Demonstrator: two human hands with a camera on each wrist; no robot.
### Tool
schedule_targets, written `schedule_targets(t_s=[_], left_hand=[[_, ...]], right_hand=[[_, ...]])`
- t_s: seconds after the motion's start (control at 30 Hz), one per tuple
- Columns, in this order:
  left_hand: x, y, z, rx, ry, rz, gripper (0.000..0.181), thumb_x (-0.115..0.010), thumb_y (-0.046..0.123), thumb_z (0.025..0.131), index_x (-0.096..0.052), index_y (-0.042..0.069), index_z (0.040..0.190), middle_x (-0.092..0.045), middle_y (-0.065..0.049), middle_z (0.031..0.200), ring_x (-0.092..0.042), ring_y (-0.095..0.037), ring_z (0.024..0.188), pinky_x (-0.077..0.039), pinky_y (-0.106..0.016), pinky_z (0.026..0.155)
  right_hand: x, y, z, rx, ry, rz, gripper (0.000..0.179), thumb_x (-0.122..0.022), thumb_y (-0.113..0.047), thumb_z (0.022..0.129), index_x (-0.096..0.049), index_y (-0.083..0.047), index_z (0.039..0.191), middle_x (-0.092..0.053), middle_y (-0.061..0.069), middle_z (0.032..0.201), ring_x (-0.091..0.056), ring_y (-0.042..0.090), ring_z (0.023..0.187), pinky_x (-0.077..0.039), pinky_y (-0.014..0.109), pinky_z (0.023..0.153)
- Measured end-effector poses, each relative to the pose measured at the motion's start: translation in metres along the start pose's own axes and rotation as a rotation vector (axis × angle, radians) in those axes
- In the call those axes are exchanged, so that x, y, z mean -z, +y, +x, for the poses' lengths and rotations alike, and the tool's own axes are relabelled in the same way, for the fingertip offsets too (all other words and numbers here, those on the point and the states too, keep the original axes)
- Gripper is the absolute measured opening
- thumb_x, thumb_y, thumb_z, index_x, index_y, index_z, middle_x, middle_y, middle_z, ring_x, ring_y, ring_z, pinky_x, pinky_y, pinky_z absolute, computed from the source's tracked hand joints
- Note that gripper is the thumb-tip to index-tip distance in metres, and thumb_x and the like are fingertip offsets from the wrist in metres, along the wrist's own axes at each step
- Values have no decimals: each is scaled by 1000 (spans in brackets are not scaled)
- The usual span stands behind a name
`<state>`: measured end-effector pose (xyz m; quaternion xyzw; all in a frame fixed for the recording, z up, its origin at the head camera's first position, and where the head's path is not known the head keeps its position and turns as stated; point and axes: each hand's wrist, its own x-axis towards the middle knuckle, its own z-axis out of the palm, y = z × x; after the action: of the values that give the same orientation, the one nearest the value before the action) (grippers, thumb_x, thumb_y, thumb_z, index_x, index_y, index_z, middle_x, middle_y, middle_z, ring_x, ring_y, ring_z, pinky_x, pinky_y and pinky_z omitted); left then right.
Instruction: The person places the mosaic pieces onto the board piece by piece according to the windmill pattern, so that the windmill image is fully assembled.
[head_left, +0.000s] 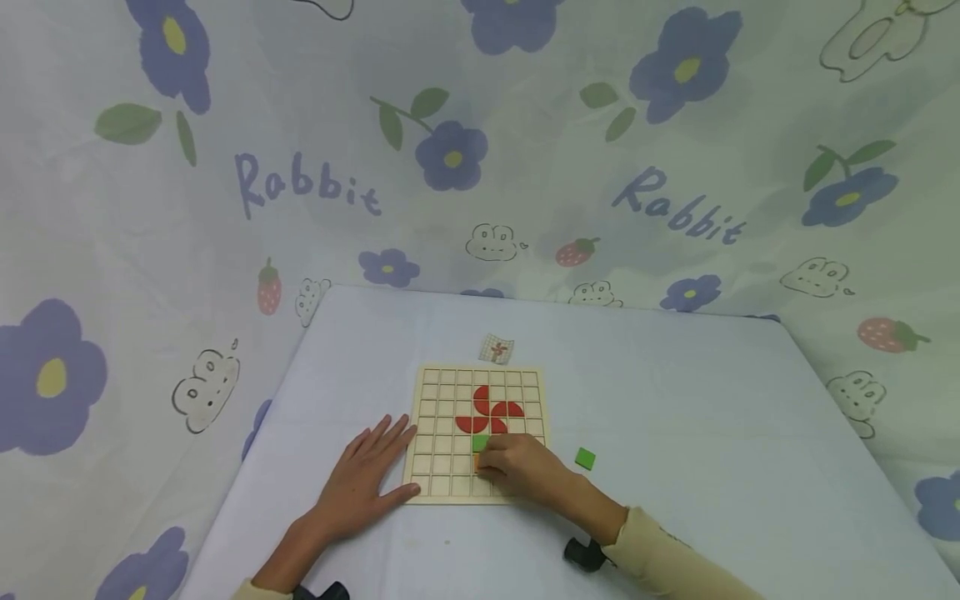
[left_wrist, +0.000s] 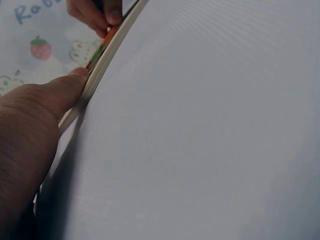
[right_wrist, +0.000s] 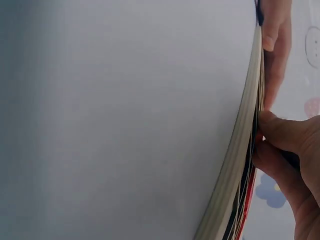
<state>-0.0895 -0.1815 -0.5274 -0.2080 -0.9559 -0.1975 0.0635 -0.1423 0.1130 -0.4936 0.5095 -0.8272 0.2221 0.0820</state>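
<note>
A pale wooden grid board [head_left: 442, 460] lies on the table. Several red curved pieces [head_left: 508, 409] sit in its cells in a pinwheel shape, with a green tile [head_left: 480, 443] just below them. My left hand [head_left: 367, 475] rests at the board's left edge, fingers spread, its thumb on the edge in the left wrist view. Over the lower middle of the board, my right hand [head_left: 528, 471] pinches an orange tile [head_left: 476, 463] at its cell, beneath the green one. The right fingers hide most of the orange tile and nearby cells.
A loose green tile [head_left: 585, 458] lies right of the board. Behind the board is a small pattern card [head_left: 497, 349] with a red pinwheel. A white cloth [head_left: 675, 417] covers the table, and a printed curtain [head_left: 525, 150] hangs behind it.
</note>
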Motion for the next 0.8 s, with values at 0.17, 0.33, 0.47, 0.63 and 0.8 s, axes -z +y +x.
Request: schedule_targets(t_s=[0.17, 0.33, 0.47, 0.63, 0.8], left_hand=[[0, 1, -1, 5, -10, -3, 86, -61, 64, 87, -36, 15, 154, -28, -4, 160, -20, -30, 146, -15, -50, 116], [4, 2, -2, 8, -4, -13, 86, -62, 63, 87, -37, 14, 153, -28, -4, 159, -21, -30, 146, -15, -51, 116], [5, 2, -1, 8, 11, -14, 85, -63, 62, 87, -38, 13, 153, -30, -5, 159, -22, -31, 146, -16, -53, 115], [2, 3, -1, 5, 20, -8, 85, -63, 63, 87, -39, 14, 152, -31, -4, 158, -23, -31, 145, -18, -53, 114], [2, 2, -1, 10, 12, -10, 86, -62, 64, 87, -38, 15, 153, -30, -3, 159, -22, -30, 146, -16, -52, 115]], right_hand=[[5, -1, -5, -14, -5, 33, 9, -81, -6, 80, -76, -12, 84, -66, -8, 81, -59, 0, 73, -47, 7, 69], [5, 1, -6, 16, -14, 28, 10, -80, -5, 81, -77, -13, 87, -69, -7, 83, -61, 2, 77, -49, 10, 74], [6, 2, -4, 22, -19, 31, 15, -82, -2, 78, -78, -14, 87, -69, -6, 83, -61, 2, 77, -48, 10, 75], [7, 3, -9, -10, -52, 52, 16, -81, -4, 81, -78, -14, 92, -70, -8, 88, -62, 0, 82, -49, 10, 77], [11, 6, -21, -42, -56, 64, 17, -80, -5, 82, -77, -12, 98, -73, -4, 101, -66, 4, 97, -51, 18, 87]])
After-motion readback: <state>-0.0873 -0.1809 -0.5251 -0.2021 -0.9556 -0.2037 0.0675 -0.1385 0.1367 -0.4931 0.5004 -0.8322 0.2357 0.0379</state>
